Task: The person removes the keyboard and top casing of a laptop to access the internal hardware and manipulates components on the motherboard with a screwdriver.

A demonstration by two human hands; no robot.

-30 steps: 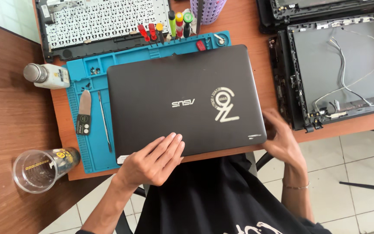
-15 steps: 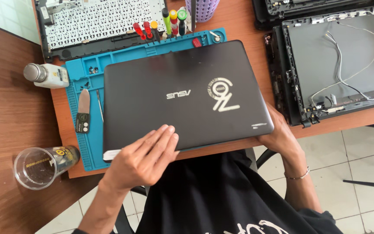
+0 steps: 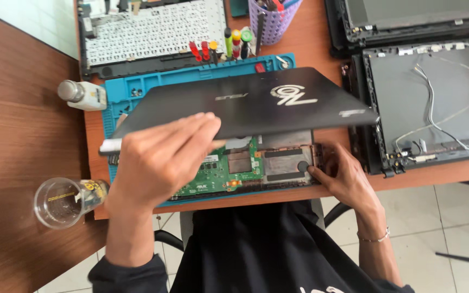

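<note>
My left hand (image 3: 161, 157) grips the near left edge of a black laptop lid (image 3: 245, 106) and holds it lifted and tilted up above the base. Under the lid the laptop base (image 3: 267, 165) lies open, showing a green circuit board (image 3: 213, 176) and grey metal plates. My right hand (image 3: 340, 176) rests on the base's near right corner, fingers pressing on it. The laptop sits on a blue repair mat (image 3: 120, 95) on a wooden desk (image 3: 23, 119).
A bare keyboard panel (image 3: 153, 35) lies at the back left. Screwdrivers (image 3: 221, 46) stand along the mat's far edge beside a purple tool cup (image 3: 270, 24). A small bottle (image 3: 82, 95) and a glass (image 3: 61, 201) stand left. Dismantled screen shells (image 3: 435, 97) with cables lie at right.
The laptop lay shut and flat under both hands. Now my left hand has lifted its top shell upward, uncovering the circuit board, while my right hand stays at the base's right corner.
</note>
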